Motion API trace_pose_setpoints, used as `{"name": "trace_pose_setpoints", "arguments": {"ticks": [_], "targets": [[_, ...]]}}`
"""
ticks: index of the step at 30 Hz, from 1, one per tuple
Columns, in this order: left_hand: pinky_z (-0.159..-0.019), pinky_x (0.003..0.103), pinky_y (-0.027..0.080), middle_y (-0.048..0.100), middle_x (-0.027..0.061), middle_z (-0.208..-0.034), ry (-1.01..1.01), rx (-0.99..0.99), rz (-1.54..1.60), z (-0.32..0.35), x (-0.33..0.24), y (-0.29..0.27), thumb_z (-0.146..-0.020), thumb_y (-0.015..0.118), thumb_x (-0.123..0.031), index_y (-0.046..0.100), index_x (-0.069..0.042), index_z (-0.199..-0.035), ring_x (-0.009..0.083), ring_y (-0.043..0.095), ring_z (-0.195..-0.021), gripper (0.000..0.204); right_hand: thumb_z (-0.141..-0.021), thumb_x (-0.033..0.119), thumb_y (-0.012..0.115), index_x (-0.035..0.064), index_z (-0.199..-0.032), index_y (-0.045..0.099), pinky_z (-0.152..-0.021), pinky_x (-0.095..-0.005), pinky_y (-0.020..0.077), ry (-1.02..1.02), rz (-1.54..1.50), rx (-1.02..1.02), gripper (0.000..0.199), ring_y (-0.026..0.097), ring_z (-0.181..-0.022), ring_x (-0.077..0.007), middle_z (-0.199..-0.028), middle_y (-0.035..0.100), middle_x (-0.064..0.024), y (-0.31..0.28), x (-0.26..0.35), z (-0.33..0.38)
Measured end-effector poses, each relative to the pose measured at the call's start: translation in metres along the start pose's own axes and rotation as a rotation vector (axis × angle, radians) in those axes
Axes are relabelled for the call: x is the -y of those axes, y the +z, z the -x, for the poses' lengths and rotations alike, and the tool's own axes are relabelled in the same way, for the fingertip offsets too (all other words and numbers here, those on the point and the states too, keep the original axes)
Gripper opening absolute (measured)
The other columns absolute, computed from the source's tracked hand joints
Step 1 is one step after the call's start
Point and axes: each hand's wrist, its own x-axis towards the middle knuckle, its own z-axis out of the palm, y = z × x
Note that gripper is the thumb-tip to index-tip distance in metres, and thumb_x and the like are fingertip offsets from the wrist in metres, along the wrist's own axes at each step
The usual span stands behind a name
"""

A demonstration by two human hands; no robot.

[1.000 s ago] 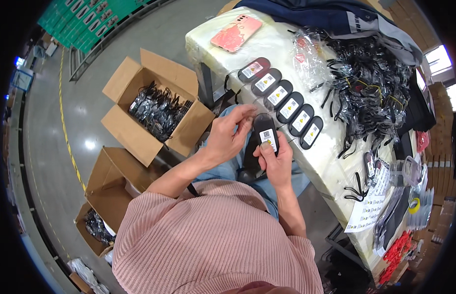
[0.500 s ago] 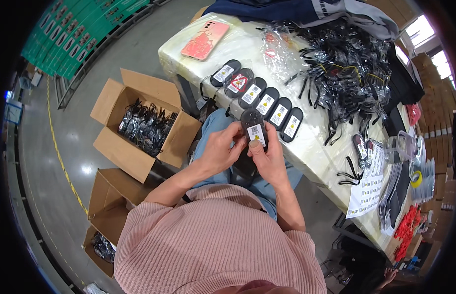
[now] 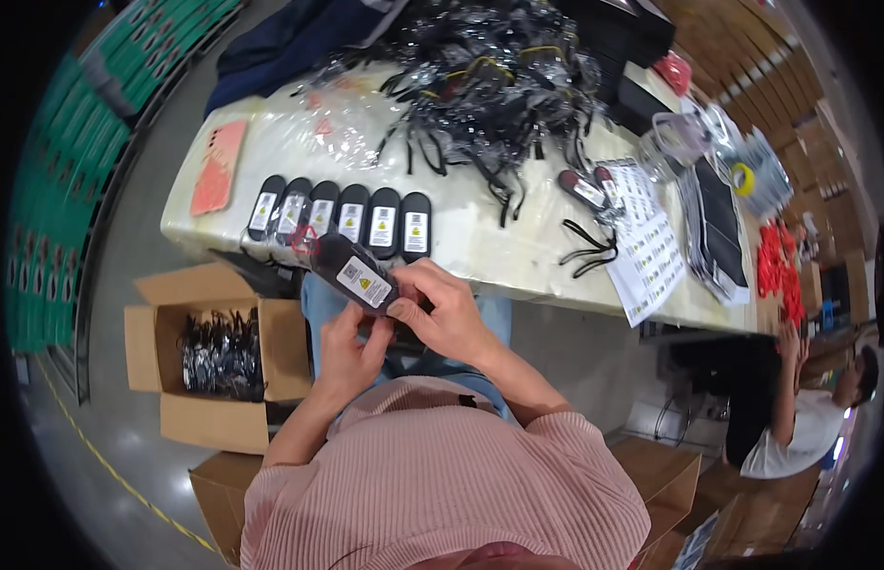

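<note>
Holding a black device [image 3: 330, 255] by its near end: right hand [image 3: 447, 312] pinched on it, thumb on top. Left hand [image 3: 349, 356] close by, fingertips at same end; can't tell if gripping. Device slants to far left, white label up, at near edge of table [image 3: 518, 261]. Six similar devices [image 3: 383, 217] in row just beyond, phone [image 3: 217, 171] left of them. Wrapped pile [image 3: 499, 90] far side, label sheets [image 3: 644, 271] right, open carton [image 3: 214, 420] near left.
</note>
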Motion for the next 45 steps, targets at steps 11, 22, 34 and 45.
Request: {"name": "trace_pose_setpoints", "arguments": {"ticks": [11, 22, 34, 45], "targets": [[-0.059, 0.027, 0.049, 0.064, 0.0103, -0.078, 0.251, 0.186, -0.008, -0.017, -0.010, 0.023, -0.080, 0.060, -0.002, 0.058, 0.000, -0.097, 0.0176, 0.063, -0.068, 0.017, -0.083, -0.001, 0.054, 0.0022, -0.115, 0.054, -0.058, -0.0187, 0.0407, 0.001, 0.055, -0.609, 0.033, 0.048, -0.068, -0.0051, -0.088, 0.054, -0.0013, -0.105, 0.002, 0.031], [-0.060, 0.026, 0.049, 0.064, 0.0100, -0.077, 0.163, 0.014, -0.205, -0.039, 0.012, -0.026, -0.078, 0.063, -0.002, 0.060, 0.000, -0.098, 0.0153, 0.062, -0.066, 0.020, -0.082, 0.002, 0.057, 0.0015, -0.106, 0.057, -0.049, -0.0162, 0.0292, 0.245, 0.322, -0.529, 0.024, 0.036, -0.056, -0.0011, -0.064, 0.041, 0.0073, -0.222, -0.054, 0.018], [-0.063, 0.030, 0.050, 0.064, 0.0110, -0.080, 0.268, -0.109, -0.387, -0.113, 0.005, -0.053, -0.077, 0.063, -0.008, 0.060, -0.002, -0.098, 0.0229, 0.063, -0.069, 0.022, -0.081, 0.002, 0.056, 0.0027, -0.103, 0.057, -0.053, -0.0167, 0.0308, 0.242, 0.300, -0.331, 0.022, 0.039, -0.058, -0.0020, -0.065, 0.044, 0.0068, -0.287, -0.003, -0.018], [-0.071, 0.038, 0.048, 0.060, 0.0139, -0.090, 0.552, 0.223, -0.802, -0.194, 0.013, -0.045, -0.069, 0.070, -0.025, 0.060, -0.007, -0.102, 0.0313, 0.060, -0.081, 0.039, -0.076, -0.001, 0.049, 0.0016, -0.106, 0.055, -0.070, -0.0394, 0.0447, 0.024, 1.357, -0.512, 0.030, 0.056, -0.077, -0.0320, -0.089, 0.056, -0.0153, -0.272, -0.060, 0.010]]}}
